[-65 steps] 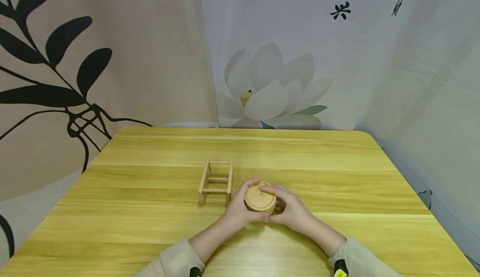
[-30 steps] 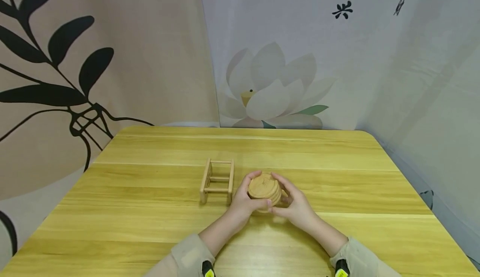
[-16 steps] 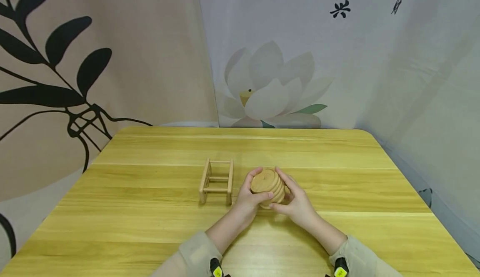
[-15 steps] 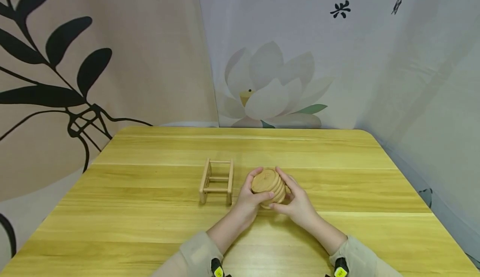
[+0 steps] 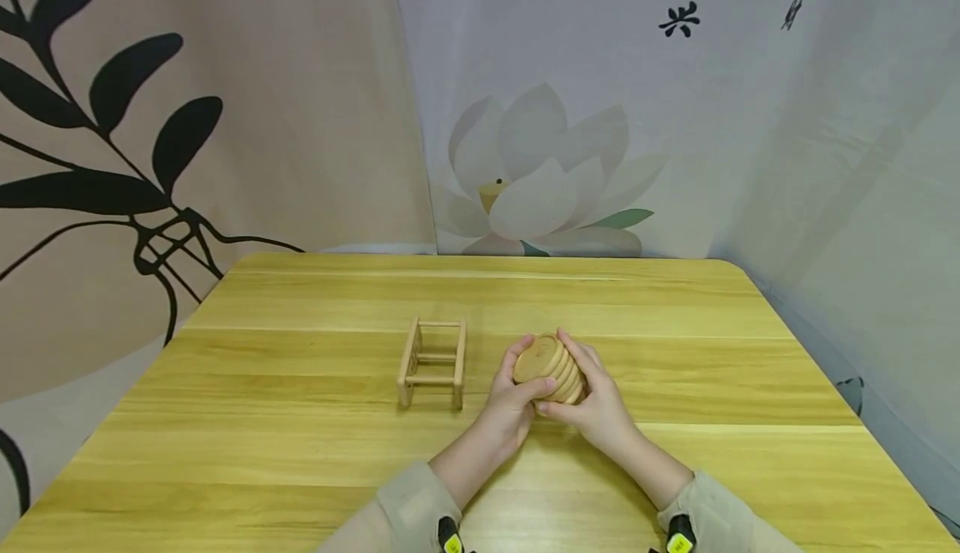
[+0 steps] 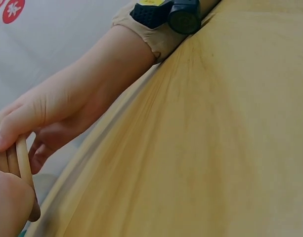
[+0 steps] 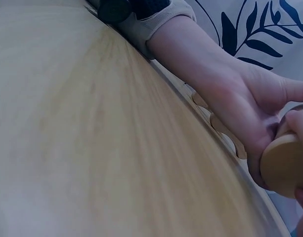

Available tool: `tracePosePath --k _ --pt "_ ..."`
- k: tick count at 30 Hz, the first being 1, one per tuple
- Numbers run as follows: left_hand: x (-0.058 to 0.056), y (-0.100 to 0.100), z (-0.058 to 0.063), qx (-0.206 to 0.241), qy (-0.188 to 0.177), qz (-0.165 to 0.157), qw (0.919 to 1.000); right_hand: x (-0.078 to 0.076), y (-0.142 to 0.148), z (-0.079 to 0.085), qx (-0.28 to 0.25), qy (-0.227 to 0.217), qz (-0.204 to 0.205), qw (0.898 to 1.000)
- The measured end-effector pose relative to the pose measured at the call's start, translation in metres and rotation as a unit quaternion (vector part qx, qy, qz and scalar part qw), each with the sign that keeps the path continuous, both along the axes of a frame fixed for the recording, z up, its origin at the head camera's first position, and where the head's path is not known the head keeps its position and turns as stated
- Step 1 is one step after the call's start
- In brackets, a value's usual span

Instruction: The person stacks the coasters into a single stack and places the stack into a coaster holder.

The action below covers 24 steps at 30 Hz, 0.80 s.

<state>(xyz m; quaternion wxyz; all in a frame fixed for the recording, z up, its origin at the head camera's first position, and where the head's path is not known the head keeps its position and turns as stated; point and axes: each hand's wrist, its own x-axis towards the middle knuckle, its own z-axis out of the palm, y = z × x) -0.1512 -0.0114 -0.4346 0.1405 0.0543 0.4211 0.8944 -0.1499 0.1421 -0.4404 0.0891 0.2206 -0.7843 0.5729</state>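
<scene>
A stack of round wooden coasters (image 5: 537, 359) leans to the right, its discs fanned out like steps. My left hand (image 5: 510, 407) grips its left side, thumb across the front. From the right, my right hand (image 5: 606, 410) holds the same stack, with a finger over the far edge and the thumb low in front. Thin coaster edges (image 6: 23, 160) show between the hands in the left wrist view. One flat coaster face (image 7: 282, 165) appears at the right of the right wrist view. Palms and fingers hide the rest of the stack.
Left of the hands, a small wooden rack (image 5: 432, 381) with side frames and crossbars stands on the wooden table (image 5: 300, 420). Its wavy edge (image 7: 224, 129) shows past the arm in the right wrist view. A printed curtain (image 5: 315, 120) hangs behind the table.
Both hands have tilted the stack from nearly upright, and its discs have slid into a fan. The left hand and the stack have shifted right and slightly away. The rack has stayed put.
</scene>
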Motion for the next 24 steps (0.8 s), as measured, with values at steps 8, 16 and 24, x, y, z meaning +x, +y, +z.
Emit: tracePosePath --k 8,16,24 --pt "0.002 0.006 0.001 0.021 -0.023 0.013 0.9994 0.001 -0.003 0.005 0.035 0.000 -0.045 0.998" --pt "0.003 0.007 -0.001 0.015 -0.018 0.010 0.9997 0.018 -0.011 0.037 0.051 0.013 -0.056 0.997" --pt "0.004 0.006 -0.001 -0.004 -0.017 -0.019 0.9997 0.004 0.000 0.014 0.050 0.025 -0.057 0.997"
